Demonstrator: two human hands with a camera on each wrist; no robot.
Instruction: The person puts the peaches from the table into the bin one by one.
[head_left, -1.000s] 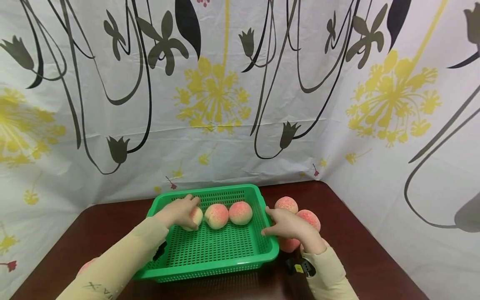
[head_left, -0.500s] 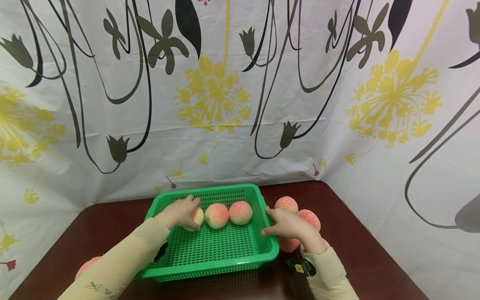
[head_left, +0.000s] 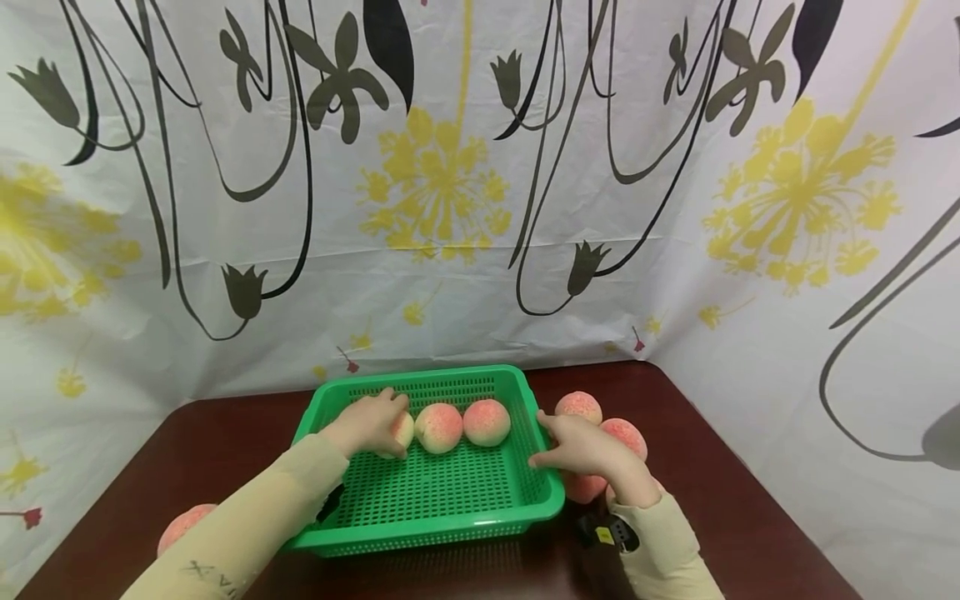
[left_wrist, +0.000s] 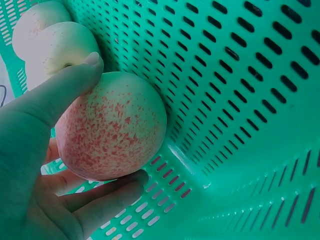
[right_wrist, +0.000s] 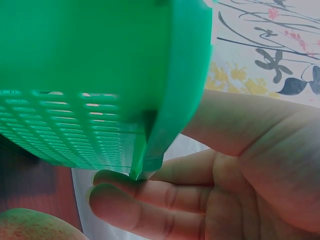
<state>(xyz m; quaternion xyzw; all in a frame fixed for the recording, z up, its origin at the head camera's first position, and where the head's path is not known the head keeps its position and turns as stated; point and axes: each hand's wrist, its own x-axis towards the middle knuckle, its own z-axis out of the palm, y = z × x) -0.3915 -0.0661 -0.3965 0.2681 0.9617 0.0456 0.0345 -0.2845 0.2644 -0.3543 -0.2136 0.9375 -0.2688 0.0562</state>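
Observation:
A green slotted plastic basket (head_left: 420,532) stands on the table with a row of peaches along its far side. My left hand (head_left: 369,427) is inside it, curled round the leftmost peach (head_left: 405,433). In the left wrist view the thumb lies over the top of this speckled peach (left_wrist: 115,127), with fingers beneath it. Beside it sit a middle peach (head_left: 438,428) and a right-hand peach (head_left: 487,422). My right hand (head_left: 588,448) grips the basket's right side; in the right wrist view its fingers (right_wrist: 117,207) curl under the green rim (right_wrist: 187,85).
More peaches lie on the dark red table (head_left: 720,500) right of the basket, including a back one (head_left: 578,407) and another (head_left: 625,437), partly behind my right hand. A peach (head_left: 183,527) shows beside my left sleeve. A patterned curtain (head_left: 450,325) closes off the back and sides.
My left hand and its peach have edged slightly right, up against the middle peach. The right hand keeps its grip on the rim. The head view has shifted a little.

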